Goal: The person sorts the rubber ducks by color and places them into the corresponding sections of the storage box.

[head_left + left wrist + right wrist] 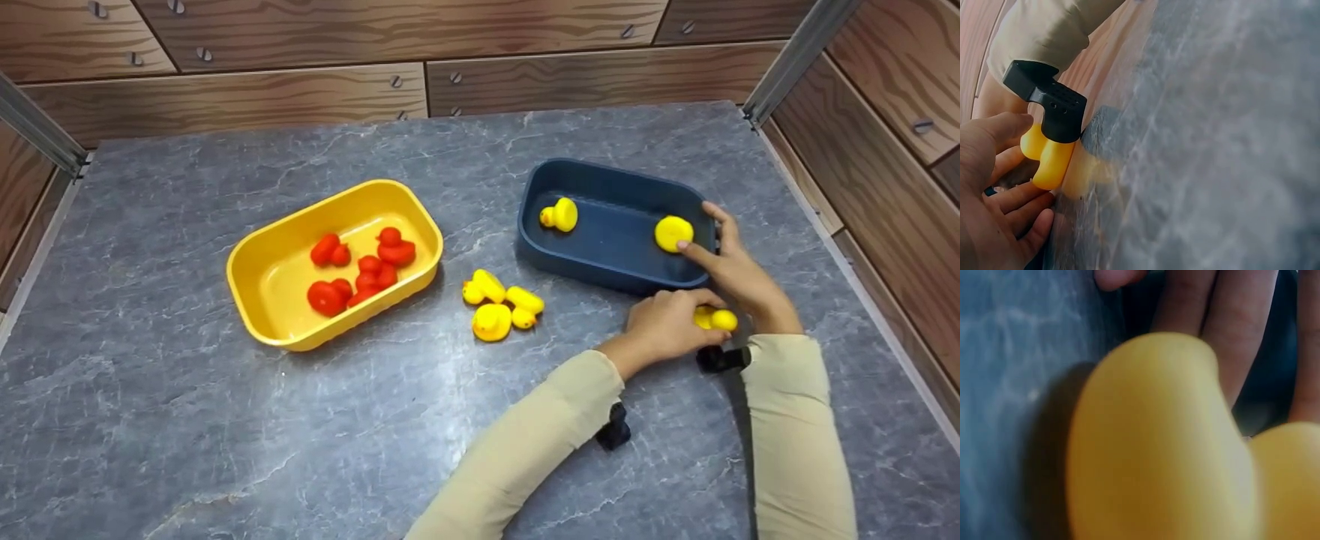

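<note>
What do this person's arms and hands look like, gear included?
Pale beige left sleeve and right sleeve reach the wrists. The left hand and right hand wear no gloves. A small, blocky black device sits at each wrist.

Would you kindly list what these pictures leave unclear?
Head view: a yellow duck, partly covered by the left grip.
Head view: sleeves, cut off by bottom edge.
Left wrist view: that duck's one end, hidden by the black wrist camera.
Right wrist view: the duck, blurred, cut off by bottom edge.
</note>
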